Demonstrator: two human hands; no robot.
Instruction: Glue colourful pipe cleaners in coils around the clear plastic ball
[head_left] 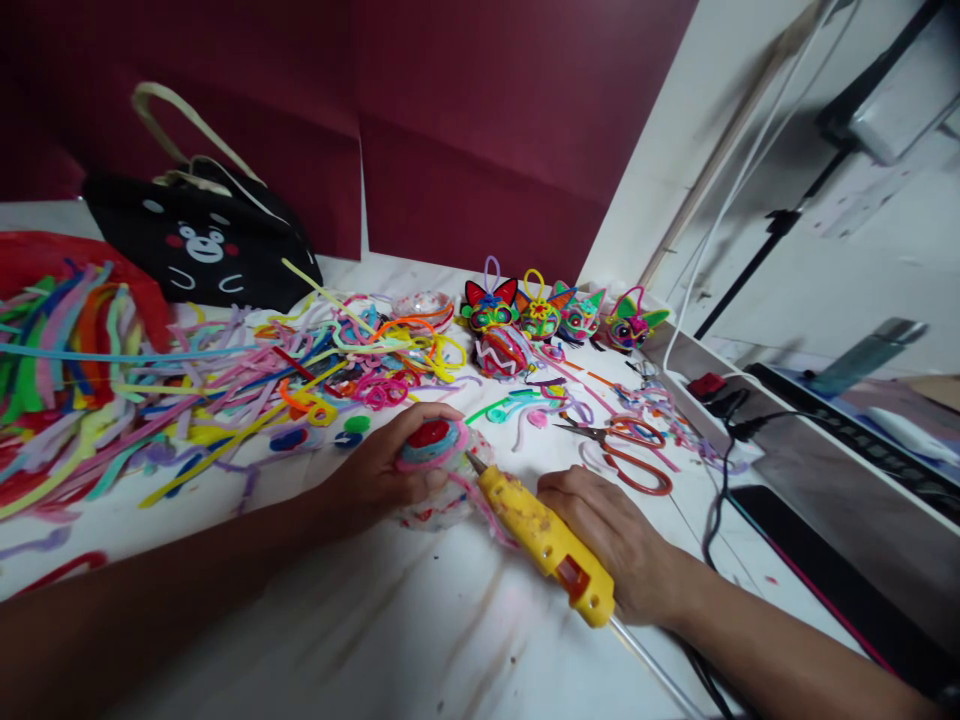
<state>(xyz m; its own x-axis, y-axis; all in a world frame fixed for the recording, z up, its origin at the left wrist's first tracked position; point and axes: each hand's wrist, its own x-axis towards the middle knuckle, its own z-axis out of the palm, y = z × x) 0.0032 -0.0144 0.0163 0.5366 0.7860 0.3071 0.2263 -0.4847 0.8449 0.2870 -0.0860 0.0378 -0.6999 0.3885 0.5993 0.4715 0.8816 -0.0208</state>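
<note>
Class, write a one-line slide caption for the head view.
Left hand holds a colourful craft piece; right hand points a yellow glue gun at it.

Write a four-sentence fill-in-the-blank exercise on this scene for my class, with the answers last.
The glue gun in the right hand is coloured ____.
The left hand holds a round craft whose ringed disc is ____.
The bag with an animal face is mainly ____.
The craft heads with pointed ears number ____.
Missing words: yellow; red; black; four.
</note>
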